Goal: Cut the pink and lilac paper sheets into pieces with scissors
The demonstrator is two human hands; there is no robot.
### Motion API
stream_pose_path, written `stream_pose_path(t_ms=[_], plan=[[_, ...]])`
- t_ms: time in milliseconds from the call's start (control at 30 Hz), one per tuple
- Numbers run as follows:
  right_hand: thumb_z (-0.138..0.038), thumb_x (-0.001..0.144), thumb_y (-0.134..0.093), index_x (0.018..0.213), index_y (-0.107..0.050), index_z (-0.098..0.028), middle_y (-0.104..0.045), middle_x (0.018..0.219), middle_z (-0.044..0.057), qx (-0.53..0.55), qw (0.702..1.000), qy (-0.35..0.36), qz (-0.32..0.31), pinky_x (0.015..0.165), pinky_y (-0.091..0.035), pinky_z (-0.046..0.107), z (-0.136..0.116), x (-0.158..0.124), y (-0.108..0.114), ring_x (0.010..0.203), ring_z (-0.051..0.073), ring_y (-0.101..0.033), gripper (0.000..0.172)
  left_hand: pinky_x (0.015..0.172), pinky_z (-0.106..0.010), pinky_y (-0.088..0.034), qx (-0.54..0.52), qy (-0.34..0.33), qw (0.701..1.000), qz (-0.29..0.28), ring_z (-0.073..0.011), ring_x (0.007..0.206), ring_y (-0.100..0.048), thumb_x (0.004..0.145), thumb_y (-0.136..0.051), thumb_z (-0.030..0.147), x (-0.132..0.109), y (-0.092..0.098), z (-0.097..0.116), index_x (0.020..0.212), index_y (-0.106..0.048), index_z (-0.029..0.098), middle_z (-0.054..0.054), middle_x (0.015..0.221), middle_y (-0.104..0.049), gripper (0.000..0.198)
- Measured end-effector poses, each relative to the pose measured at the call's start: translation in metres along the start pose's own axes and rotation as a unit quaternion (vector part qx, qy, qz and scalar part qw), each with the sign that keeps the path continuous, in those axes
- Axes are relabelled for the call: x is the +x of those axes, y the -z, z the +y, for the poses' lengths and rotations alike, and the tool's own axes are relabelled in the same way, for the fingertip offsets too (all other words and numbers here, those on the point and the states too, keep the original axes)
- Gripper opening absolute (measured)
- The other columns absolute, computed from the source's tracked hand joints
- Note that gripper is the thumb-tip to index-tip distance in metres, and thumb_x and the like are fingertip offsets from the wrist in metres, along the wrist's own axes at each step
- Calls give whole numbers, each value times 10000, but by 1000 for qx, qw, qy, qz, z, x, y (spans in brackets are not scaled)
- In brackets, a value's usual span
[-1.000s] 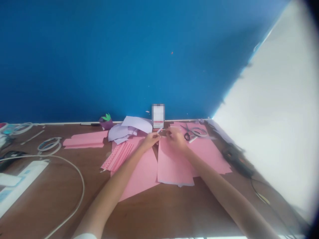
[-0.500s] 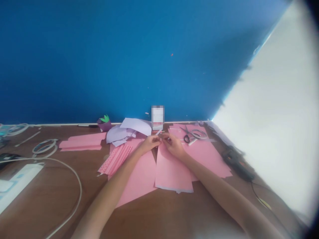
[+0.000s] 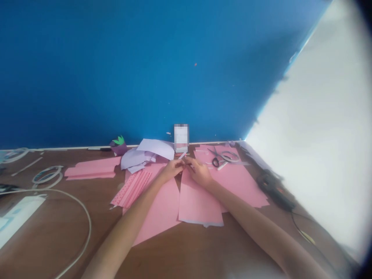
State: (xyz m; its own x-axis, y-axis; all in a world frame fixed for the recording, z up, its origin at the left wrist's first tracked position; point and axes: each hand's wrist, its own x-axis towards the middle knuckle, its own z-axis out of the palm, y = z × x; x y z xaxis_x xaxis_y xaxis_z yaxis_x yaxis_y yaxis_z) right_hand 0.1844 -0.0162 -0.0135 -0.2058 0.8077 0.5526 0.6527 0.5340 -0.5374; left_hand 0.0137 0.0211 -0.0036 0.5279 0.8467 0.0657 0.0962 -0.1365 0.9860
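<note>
My left hand and my right hand meet above the pink paper sheets, fingertips almost touching. A small pale paper strip sticks up from my left fingers, which pinch it. My right fingers curl close to its lower end, and what they touch is too small to tell. Under my left forearm lies a pleated pink paper with dotted strips. Black-handled scissors lie on the pink sheet to the right of my right hand.
Lilac paper scraps and a pixelated white box stand against the blue wall. A folded pink sheet, white cable and embroidery hoops lie left on the wooden table. A black glue gun lies right.
Both hands have drawn closer together around the small strip. The view has shifted slightly, so the table contents sit a little lower and further left.
</note>
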Motion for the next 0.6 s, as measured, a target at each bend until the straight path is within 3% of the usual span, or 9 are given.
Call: stream_pose_path(t_ms=[400,600], plan=[[-172,876,-419,1301,-423,-243,-658,986,72,-31,1000,1,0,741,-483,330,-5,0,2,895,221,-612,431,596,-229,-411,47,-15,999,11,-110,590,-522,813,-541,396,1,1,-5,795,-593,144,3,653,-532,259],[-206,879,-449,1333,-374,-234,-636,993,60,7,1000,27,-1,739,-490,309,-4,-1,2,876,196,-605,462,615,-244,-443,42,-10,999,-4,-118,626,-539,809,-538,475,0,2,-5,854,-615,132,-18,716,-565,355]])
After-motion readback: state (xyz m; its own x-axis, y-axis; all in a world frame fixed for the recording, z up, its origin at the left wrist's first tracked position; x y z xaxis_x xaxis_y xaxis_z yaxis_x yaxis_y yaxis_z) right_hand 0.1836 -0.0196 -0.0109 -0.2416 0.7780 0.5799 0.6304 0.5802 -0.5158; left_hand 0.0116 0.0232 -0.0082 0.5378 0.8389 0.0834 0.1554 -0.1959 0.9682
